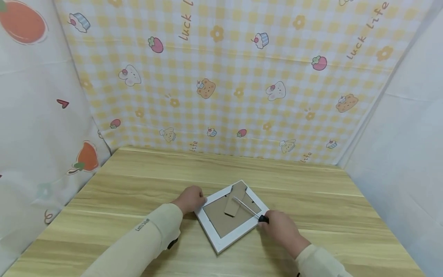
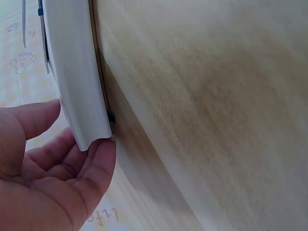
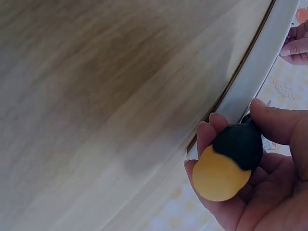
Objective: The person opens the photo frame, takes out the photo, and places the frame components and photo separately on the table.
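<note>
A white picture frame [image 1: 238,232] lies back side up on the table, turned like a diamond, its brown backing board [image 1: 216,215] and hinged stand [image 1: 233,206] showing. My left hand [image 1: 190,199] grips its left corner; in the left wrist view the thumb is at one side of the white frame edge [image 2: 72,72] and the fingers curl under the other. A screwdriver [image 1: 247,208] is in my right hand [image 1: 282,229], fingers wrapped round its black and yellow handle [image 3: 219,175], close by the frame's right corner. Its metal shaft points over the backing, the tip overlapping the stand.
The wood-grain table [image 1: 138,177] extends around the frame. A yellow checked cloth [image 1: 221,61] hangs behind it, with white cloths at the left [image 1: 34,115] and right [image 1: 401,146]. Small dark tabs sit along the backing's edge.
</note>
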Motion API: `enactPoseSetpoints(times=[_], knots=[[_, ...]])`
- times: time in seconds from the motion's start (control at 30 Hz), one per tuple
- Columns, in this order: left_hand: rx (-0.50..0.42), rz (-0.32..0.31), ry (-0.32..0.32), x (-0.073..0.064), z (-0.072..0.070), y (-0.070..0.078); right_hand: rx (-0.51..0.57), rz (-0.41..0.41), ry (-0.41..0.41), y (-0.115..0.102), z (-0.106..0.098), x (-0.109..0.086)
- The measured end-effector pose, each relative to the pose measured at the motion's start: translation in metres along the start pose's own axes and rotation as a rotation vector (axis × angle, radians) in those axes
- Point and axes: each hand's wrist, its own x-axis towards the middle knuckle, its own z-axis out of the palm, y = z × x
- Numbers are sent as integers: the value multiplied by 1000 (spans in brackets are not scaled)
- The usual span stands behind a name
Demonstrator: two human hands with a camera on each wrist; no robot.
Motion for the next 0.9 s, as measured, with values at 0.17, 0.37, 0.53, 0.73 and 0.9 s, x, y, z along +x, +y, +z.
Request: enactPoseSetpoints(times=[0.17,0.37,0.53,0.73,0.9], knots=[[15,18,1,1,3,-2,20,35,-20,-5,-2,2],[29,37,5,1,5,-2,10,53,-22,-7,-3,5],[52,37,1,0,5,-1,8,59,-32,-5,-3,9],[49,30,-10,-4,6,2,27,56,-30,-3,-3,13],[50,64,-13,-9,5,6,31,66,-40,-1,-6,16]])
